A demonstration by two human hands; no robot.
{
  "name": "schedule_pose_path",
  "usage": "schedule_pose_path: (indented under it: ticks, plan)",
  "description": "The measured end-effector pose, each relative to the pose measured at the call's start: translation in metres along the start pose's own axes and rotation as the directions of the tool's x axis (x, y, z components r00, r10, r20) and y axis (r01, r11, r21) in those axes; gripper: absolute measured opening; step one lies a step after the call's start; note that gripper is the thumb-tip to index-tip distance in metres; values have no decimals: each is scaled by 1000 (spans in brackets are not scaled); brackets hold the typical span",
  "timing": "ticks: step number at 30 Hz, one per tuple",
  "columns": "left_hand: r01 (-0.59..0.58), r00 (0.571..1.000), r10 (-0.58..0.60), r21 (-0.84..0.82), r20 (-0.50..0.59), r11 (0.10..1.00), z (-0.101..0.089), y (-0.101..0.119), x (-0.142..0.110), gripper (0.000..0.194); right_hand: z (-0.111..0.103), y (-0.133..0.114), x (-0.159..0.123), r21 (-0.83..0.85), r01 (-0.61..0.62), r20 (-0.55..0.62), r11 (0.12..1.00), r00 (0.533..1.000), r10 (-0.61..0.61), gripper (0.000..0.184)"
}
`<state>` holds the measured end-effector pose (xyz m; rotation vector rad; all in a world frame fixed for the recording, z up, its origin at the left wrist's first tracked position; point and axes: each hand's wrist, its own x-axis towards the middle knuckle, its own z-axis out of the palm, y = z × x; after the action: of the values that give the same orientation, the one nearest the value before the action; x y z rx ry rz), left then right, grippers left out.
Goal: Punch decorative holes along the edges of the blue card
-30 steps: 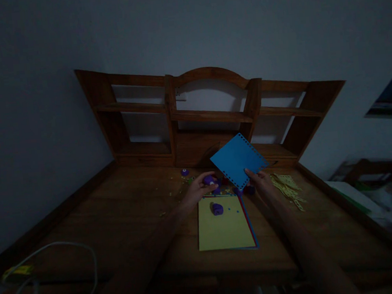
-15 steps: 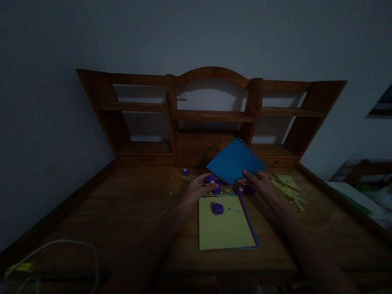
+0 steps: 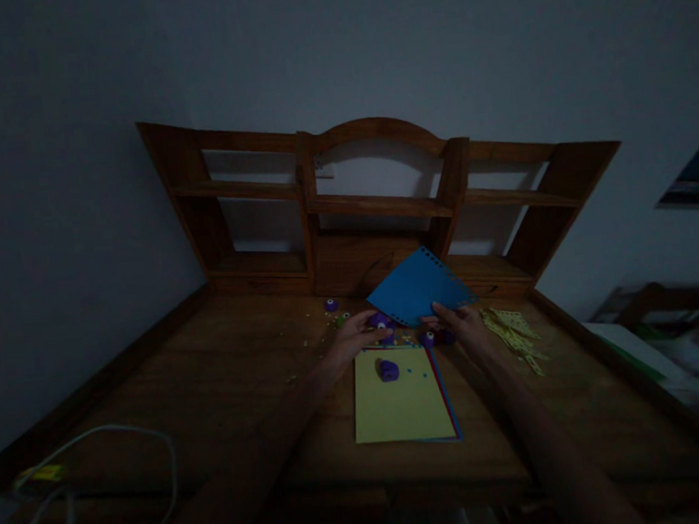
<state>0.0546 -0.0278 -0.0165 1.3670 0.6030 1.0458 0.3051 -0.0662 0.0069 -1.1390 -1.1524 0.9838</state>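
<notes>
My left hand (image 3: 356,334) is closed around a small purple craft punch (image 3: 382,322) at the lower left edge of a blue sheet of paper (image 3: 419,287). My right hand (image 3: 457,320) pinches that sheet near its lower right corner, tilted above the desk. Punched holes run along two of its edges. Below lies a stack topped by yellow paper (image 3: 404,408), with red and blue sheets showing at its side. Another purple punch (image 3: 388,370) rests on the yellow sheet beside a few blue bits. One more purple punch (image 3: 428,339) stands under my right hand.
Behind my left hand are a purple punch (image 3: 330,304) and a green one (image 3: 343,320), with scattered paper bits around. Punched yellow strips (image 3: 512,333) lie at the right. A wooden shelf unit (image 3: 381,204) backs the desk (image 3: 214,388). A white cable (image 3: 170,465) loops at front left.
Almost nothing differs. The blue sheet has shifted very slightly left, and both hands keep their holds on the punch and the paper.
</notes>
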Motion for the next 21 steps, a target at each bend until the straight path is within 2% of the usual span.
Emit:
schedule_pose_path:
  ticks: [13,21]
  plan:
    - [44,999,-43,-49,15,998,4,6,-4,39,-2,10,4,-28,13,98,1000,995,-10,39]
    - [63,998,-64,-120,-4,991,7,7,-4,38,3,4,-3,-185,27,127,982,992,-3,37]
